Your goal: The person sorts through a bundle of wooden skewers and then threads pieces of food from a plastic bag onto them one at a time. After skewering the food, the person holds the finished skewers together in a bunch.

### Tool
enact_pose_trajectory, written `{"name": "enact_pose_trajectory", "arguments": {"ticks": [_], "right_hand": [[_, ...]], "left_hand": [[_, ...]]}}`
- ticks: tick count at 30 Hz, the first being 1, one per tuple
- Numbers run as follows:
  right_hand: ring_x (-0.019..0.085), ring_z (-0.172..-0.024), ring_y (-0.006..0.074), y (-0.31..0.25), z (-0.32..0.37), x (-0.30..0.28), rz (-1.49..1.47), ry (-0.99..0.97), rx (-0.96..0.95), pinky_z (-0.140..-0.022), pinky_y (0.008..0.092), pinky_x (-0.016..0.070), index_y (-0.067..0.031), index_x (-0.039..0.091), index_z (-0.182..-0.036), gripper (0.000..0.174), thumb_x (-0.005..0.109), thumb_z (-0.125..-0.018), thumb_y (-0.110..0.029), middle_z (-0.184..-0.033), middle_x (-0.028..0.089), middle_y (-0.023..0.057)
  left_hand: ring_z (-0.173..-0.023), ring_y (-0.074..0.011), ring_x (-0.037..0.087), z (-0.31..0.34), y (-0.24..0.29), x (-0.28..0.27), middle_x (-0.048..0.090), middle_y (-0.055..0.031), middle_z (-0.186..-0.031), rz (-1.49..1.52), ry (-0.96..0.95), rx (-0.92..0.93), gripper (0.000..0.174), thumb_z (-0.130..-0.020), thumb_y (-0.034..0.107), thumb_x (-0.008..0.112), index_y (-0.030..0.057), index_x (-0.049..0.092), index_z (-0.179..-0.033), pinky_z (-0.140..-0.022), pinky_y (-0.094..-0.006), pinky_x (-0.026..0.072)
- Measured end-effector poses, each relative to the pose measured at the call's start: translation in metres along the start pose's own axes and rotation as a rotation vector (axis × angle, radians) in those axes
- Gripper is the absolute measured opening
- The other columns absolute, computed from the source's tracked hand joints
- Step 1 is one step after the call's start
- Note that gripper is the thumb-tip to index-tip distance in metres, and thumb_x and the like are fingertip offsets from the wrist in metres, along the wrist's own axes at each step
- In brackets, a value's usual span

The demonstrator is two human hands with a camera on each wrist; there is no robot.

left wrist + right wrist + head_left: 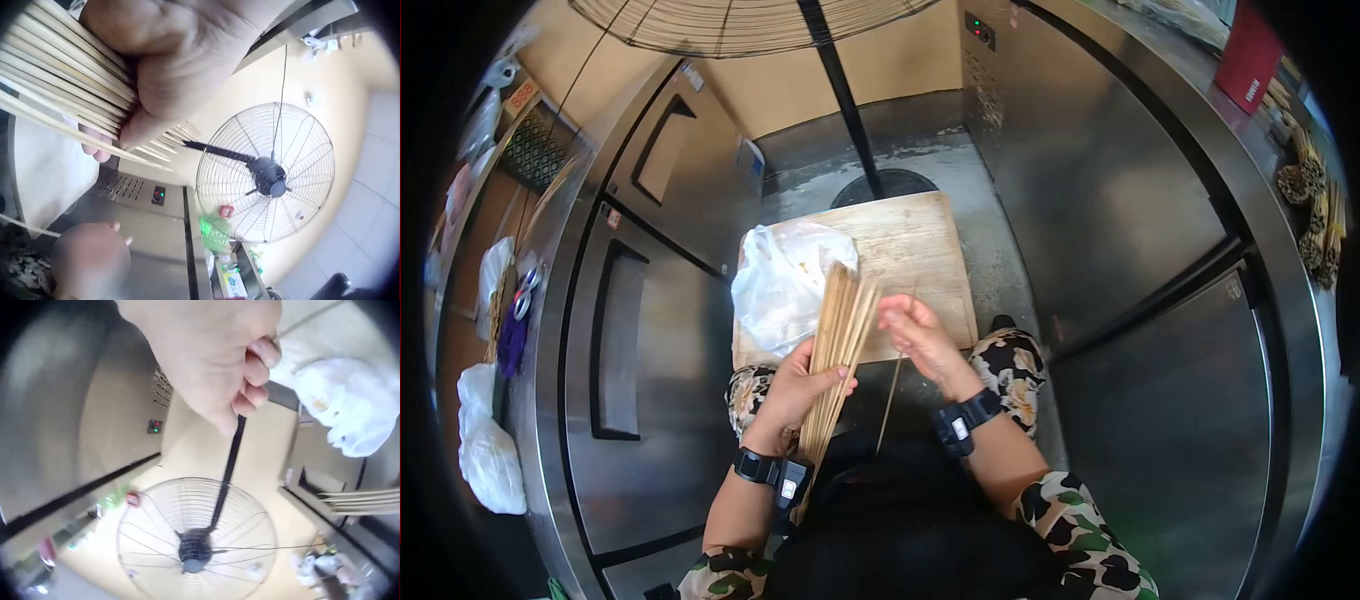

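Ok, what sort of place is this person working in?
Probably a commercial kitchen or food-prep corner: silver metal cabinets on both sides, a pale rectangular wooden board, and thin tan sticks bundled in the left hand.

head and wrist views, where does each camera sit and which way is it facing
Head: worn on the head, facing forward and down; forearms, patterned trouser legs, left hand gripping sticks and right hand show.
Left wrist: worn there, facing past the left hand and sticks toward the wire fan; the right hand shows too, blurred.
Right wrist: worn there, facing past the curled right hand toward the fan.
Both wrist views share the fan and small lit panel.
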State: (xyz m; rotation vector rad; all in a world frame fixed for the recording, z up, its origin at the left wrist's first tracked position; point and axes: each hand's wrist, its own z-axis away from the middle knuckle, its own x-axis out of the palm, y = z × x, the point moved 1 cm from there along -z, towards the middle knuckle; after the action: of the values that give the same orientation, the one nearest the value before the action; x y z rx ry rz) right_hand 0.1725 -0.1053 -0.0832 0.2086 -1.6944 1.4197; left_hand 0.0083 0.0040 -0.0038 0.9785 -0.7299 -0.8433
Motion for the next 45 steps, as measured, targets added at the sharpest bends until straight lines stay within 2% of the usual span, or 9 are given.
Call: {"name": "enact_pose_trajectory", "arguments": {"ticks": [2,3,8,18,27,39,45], "right_hand": [[0.034,-0.051,0.0005,0.009,-0.007,0.006,-0.069,-0.017,-0.053,-0.046,0.0161,0.0273,-0.0079,0.058,-0.096,0.018,0.068,-0.086,-0.019,-0.068,0.05,-0.0068],[0.035,-0.051,0.0003,-0.012,0.014,-0.017,0.012,0.037,-0.007,-0.046,0.0162,0.0271,-0.0088,0.057,-0.093,0.017,0.068,-0.086,-0.019,-0.068,0.051,-0.0069],[0.038,-0.053,-0.0007,-0.001,-0.002,0.011,0.015,0.082,0.039,-0.046,0.0161,0.0269,-0.0126,0.055,-0.084,0.014,0.069,-0.085,-0.016,-0.069,0.053,-0.0064],[0.037,-0.049,0.0002,-0.004,-0.004,-0.001,-0.075,0.024,0.088,-0.043,0.0154,0.0266,-0.0093,0.055,-0.086,0.011,0.066,-0.086,-0.012,-0.071,0.055,-0.0039],[0.035,-0.048,0.0008,-0.002,-0.001,0.001,-0.153,-0.012,0.094,-0.041,0.016,0.0251,-0.0102,0.054,-0.088,0.012,0.066,-0.086,-0.011,-0.069,0.052,-0.0044],[0.036,-0.049,0.0015,-0.003,-0.001,0.004,-0.103,0.057,0.1,-0.042,0.0162,0.0264,-0.0104,0.055,-0.084,0.012,0.066,-0.086,-0.012,-0.067,0.052,-0.0045],[0.036,-0.048,0.0012,-0.001,-0.002,0.002,-0.104,0.043,0.124,-0.042,0.016,0.0256,-0.0102,0.055,-0.086,0.011,0.066,-0.086,-0.011,-0.067,0.053,-0.0043]], "left_hand": [[-0.073,-0.0137,0.065,-0.006,-0.004,0.002,0.063,-0.0061,-0.089,-0.039,-0.039,-0.021,0.033,-0.084,0.002,0.064,0.0015,0.05,-0.114,-0.065,-0.0255,0.0551],[-0.073,-0.0136,0.065,-0.011,-0.022,0.035,0.063,-0.0062,-0.089,0.021,-0.067,-0.044,0.033,-0.084,0.002,0.065,0.001,0.05,-0.113,-0.065,-0.0255,0.055],[-0.076,-0.0107,0.063,-0.007,-0.01,0.008,0.063,-0.0052,-0.093,-0.041,-0.03,-0.052,0.034,-0.083,0.004,0.066,0.0001,0.051,-0.113,-0.068,-0.0241,0.0527],[-0.081,-0.008,0.059,-0.014,-0.019,0.004,0.063,-0.0031,-0.097,-0.009,0.004,0.007,0.033,-0.082,0.004,0.068,0.0,0.054,-0.112,-0.073,-0.0222,0.0492],[-0.076,-0.0055,0.058,-0.014,-0.019,0.01,0.063,-0.0015,-0.092,-0.032,-0.018,-0.006,0.033,-0.081,0.003,0.068,-0.0003,0.054,-0.111,-0.069,-0.0201,0.0487],[-0.08,-0.0077,0.059,-0.016,-0.021,0.003,0.063,-0.0028,-0.095,0.015,-0.011,0.022,0.034,-0.082,0.005,0.068,-0.0003,0.054,-0.112,-0.072,-0.0221,0.0497],[-0.074,-0.0087,0.06,-0.017,-0.023,0.0,0.064,-0.0045,-0.088,0.031,-0.028,0.02,0.028,-0.084,0.002,0.065,-0.0001,0.054,-0.11,-0.068,-0.0219,0.0501]]}}
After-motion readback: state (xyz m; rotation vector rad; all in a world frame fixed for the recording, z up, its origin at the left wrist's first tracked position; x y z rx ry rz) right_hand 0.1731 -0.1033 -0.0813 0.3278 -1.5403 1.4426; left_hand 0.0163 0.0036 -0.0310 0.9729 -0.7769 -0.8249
